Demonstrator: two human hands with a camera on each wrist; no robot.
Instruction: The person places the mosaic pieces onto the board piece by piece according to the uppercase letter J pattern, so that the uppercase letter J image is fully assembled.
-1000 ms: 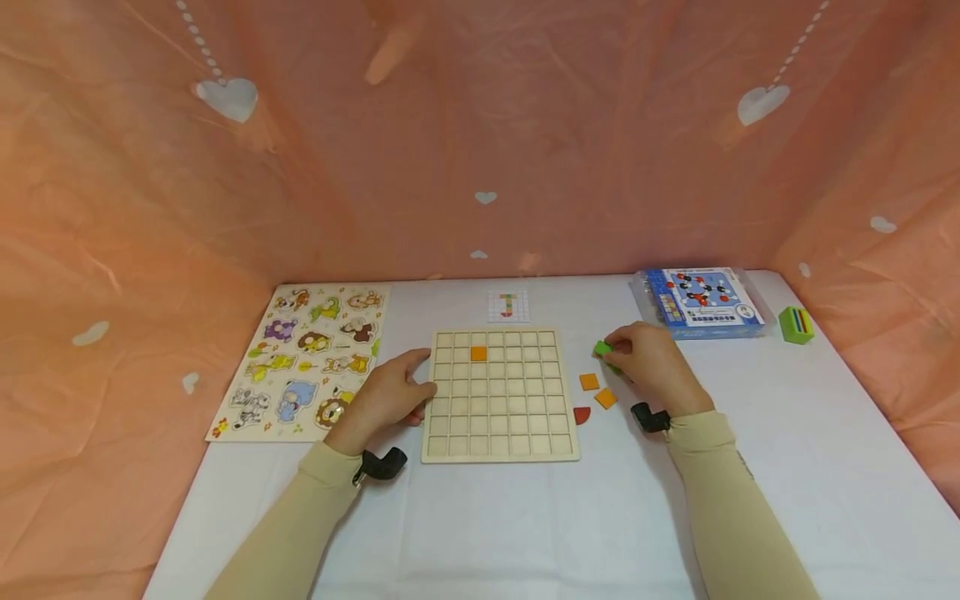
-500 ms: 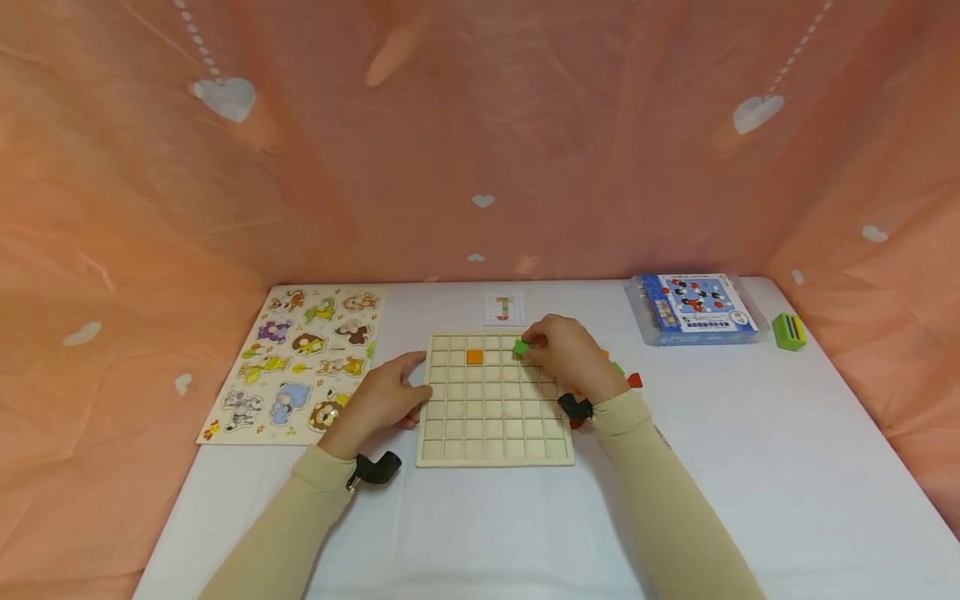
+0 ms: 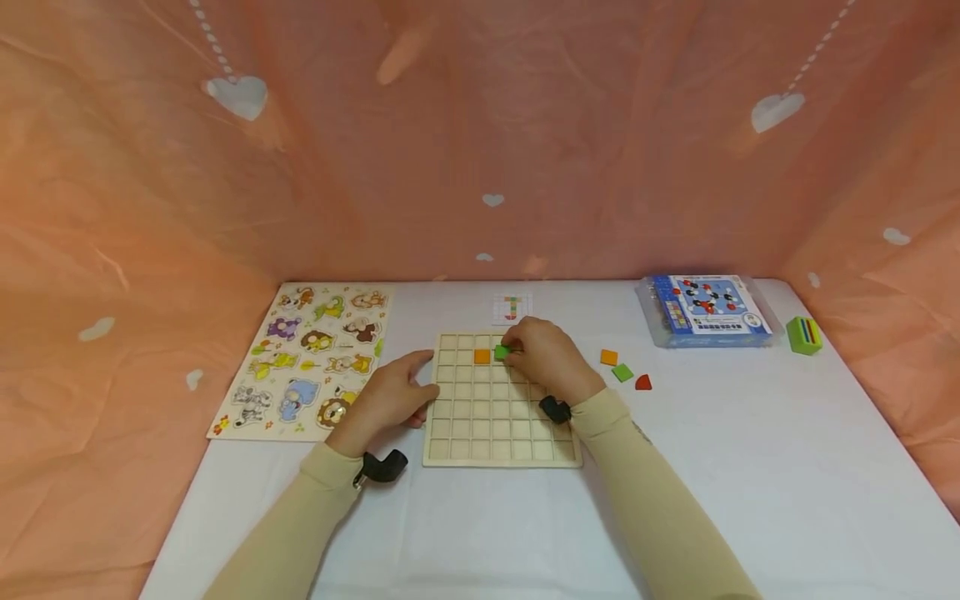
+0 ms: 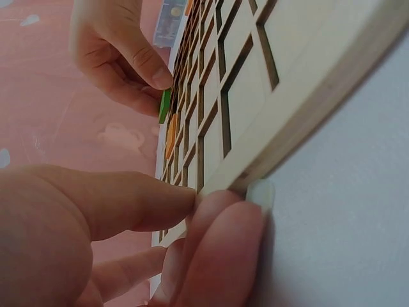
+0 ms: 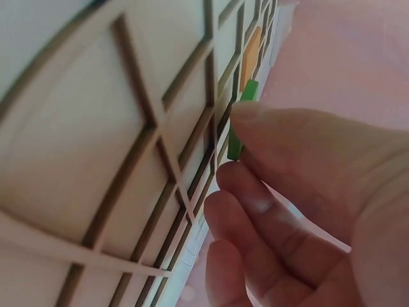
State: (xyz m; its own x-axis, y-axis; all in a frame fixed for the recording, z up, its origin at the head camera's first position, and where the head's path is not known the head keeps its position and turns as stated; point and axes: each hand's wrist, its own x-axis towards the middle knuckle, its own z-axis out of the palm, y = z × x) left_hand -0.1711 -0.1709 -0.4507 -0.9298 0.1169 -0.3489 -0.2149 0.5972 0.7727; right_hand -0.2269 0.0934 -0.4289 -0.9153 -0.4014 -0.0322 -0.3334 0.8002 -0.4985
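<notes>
A pale wooden grid board [image 3: 482,429] lies on the white table, its left edge gripped by my left hand [image 3: 384,397]. The left wrist view shows the thumb on the board's rim and fingertips against its side. One orange square tile [image 3: 482,357] sits in a cell of the second row. My right hand [image 3: 551,358] pinches a green square tile [image 5: 243,121] between thumb and fingers, just right of the orange one. In the right wrist view the green tile is tilted at the grid; whether it touches the cell floor I cannot tell.
Right of the board lie loose orange [image 3: 609,357], green [image 3: 622,372] and red [image 3: 643,382] pieces. A small pattern card [image 3: 512,309] is behind the board. An animal puzzle [image 3: 300,367] lies left; a plastic box [image 3: 708,308] and striped green block [image 3: 805,335] stand back right.
My right hand has carried the green tile leftward from the loose pieces to over the board, beside the orange tile. My left hand stays on the board's edge.
</notes>
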